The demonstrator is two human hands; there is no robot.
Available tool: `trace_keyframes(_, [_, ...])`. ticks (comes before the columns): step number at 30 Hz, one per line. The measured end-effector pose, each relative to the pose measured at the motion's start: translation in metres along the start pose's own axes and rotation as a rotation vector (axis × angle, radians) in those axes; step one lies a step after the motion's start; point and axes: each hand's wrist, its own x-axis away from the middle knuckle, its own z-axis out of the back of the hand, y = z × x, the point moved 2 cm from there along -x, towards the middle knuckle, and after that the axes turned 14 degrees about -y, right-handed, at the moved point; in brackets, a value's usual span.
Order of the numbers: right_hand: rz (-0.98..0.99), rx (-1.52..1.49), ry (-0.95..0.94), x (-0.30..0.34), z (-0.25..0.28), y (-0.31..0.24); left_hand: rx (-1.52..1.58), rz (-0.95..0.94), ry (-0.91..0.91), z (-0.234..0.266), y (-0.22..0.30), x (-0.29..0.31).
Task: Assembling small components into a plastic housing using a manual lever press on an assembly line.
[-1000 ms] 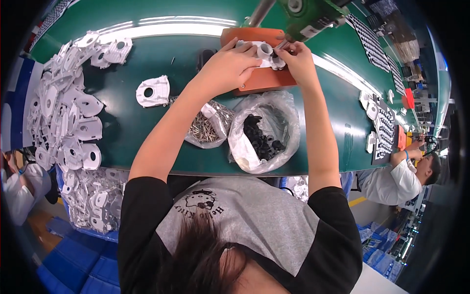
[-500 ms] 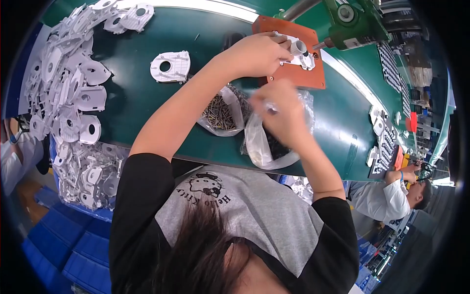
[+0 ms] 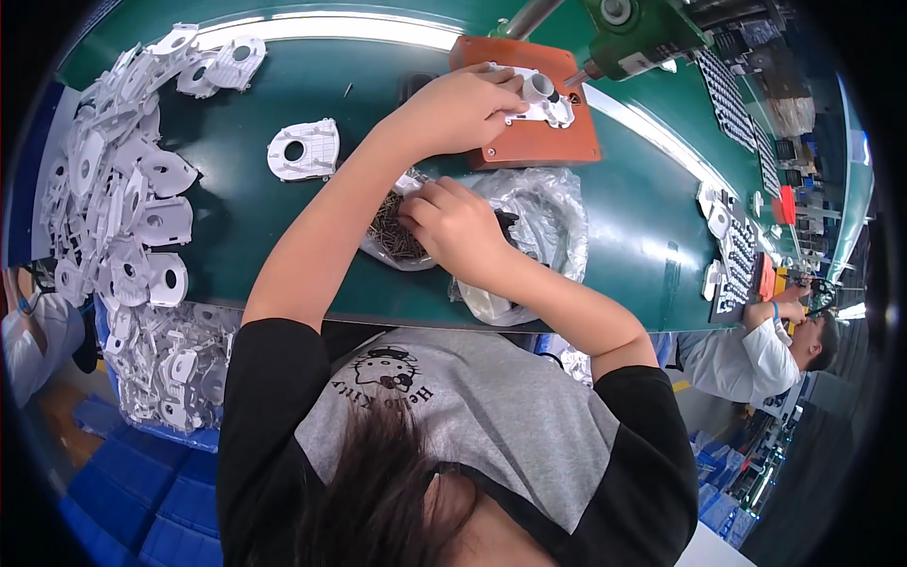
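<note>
A white plastic housing part [image 3: 553,111] with a round collar lies on an orange block [image 3: 548,144] at the far side of the table. My left hand [image 3: 472,106] grips its left side, fingers over the top and thumb at the near edge. Closer to me, my right hand [image 3: 458,231] has its curled fingertips down among loose metal screws [image 3: 392,231] in a clear plastic bag. Those fingertips are partly hidden. Right of the screws stands a second clear bag [image 3: 557,227] with dark pieces inside, partly behind my right hand and forearm.
A green machine head [image 3: 633,42] with a pointed metal tip reaches over the block. One white plate with a hole [image 3: 304,149] lies left of my left forearm. White parts are heaped [image 3: 123,180] along the left. A co-worker [image 3: 756,354] sits at the right.
My right hand has moved left from over the bag of dark pieces into the screws. My left hand has stayed on the white part. The whole view has shifted slightly.
</note>
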Motion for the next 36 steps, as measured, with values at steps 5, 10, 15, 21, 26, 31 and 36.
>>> trace_keyframes(5, [-0.016, -0.487, -0.072, 0.003, 0.028, 0.004, 0.019, 0.013, -0.112, 0.009, 0.005, -0.005])
trace_keyframes(10, [-0.438, -0.572, 0.179, 0.032, 0.087, 0.067, -0.097, 0.075, -0.168, 0.008, 0.02, -0.002])
trace_keyframes(15, [-0.571, -0.532, 0.547, 0.027, 0.107, 0.142, -0.385, 0.042, -0.056, -0.01, 0.036, -0.003])
trace_keyframes(21, [-0.526, -0.604, 0.436, 0.008, 0.096, 0.16, -0.35, 0.057, -0.066, -0.009, 0.035, -0.003])
trace_keyframes(26, [-0.51, -0.428, 0.444, 0.007, 0.095, 0.156, -0.366, 0.076, -0.08, -0.008, 0.036, -0.004])
trace_keyframes(31, [-0.51, -0.42, 0.434, 0.007, 0.099, 0.15, -0.35, 0.069, -0.067, -0.009, 0.035, -0.005])
trace_keyframes(36, [-0.448, -0.521, 0.419, 0.016, 0.094, 0.154, -0.354, 0.074, -0.079, -0.008, 0.037, -0.003])
